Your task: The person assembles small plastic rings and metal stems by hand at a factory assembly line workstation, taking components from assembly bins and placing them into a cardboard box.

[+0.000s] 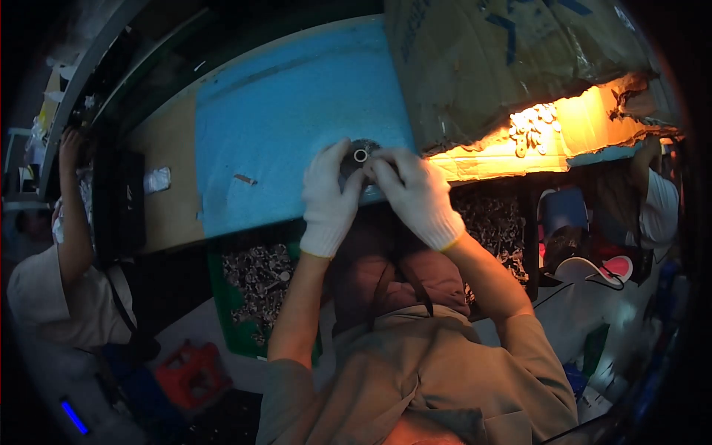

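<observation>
On the blue work surface [297, 104], near its front edge, sits a dark round piece [363, 144] with a pale ring [360, 156] at its middle. My left hand [328, 189], in a white knit glove, curls about the left side of this piece, its fingers and thumb bent inward. From the right comes my right hand [413, 194], gloved the same way, with fingertips pinched together beside the ring. Thumb and fingertips of both hands almost meet there. Whatever small part they hold is hidden by the gloves.
Small shiny metal parts [534, 130] lie under a bright lamp glow inside a torn cardboard box [512, 67] at right. A green crate [226, 297] of metal parts stands below the table's edge. A small brownish strip [245, 179] lies on the blue surface. Other people work at both sides.
</observation>
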The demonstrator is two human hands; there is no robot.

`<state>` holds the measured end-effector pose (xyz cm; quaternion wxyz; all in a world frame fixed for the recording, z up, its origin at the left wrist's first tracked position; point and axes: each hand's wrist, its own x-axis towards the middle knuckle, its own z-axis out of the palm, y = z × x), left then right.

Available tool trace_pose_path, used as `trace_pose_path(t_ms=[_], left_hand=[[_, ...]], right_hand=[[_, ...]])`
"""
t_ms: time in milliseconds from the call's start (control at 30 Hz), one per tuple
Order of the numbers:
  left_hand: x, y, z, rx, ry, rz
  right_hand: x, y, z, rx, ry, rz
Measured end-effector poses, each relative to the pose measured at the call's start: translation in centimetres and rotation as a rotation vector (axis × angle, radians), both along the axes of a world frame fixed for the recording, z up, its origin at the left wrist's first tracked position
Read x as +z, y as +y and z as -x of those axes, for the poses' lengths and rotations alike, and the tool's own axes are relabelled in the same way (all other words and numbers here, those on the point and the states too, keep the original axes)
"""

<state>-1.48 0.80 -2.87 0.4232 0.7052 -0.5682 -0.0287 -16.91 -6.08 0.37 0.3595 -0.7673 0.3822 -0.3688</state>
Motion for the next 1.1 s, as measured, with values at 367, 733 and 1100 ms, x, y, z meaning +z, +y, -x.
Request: trace_pose_path(t_ms=[367,733,1100], left_hand=[[1.9,-0.4,-0.3,-0.227,0.379,-0.176],[2.2,-1.6,0.4,-0.069,0.650,-0.225],[2.3,-1.0,2.2,-0.038,0.605,-0.190]], right_hand=[[-0.3,-0.7,-2.9,-0.119,0.254,0.089],[-10.0,8.3,20.6,-0.280,0.620,-0.436],[-23.6,3.0,28.2,-0.757,0.769,-0.665]])
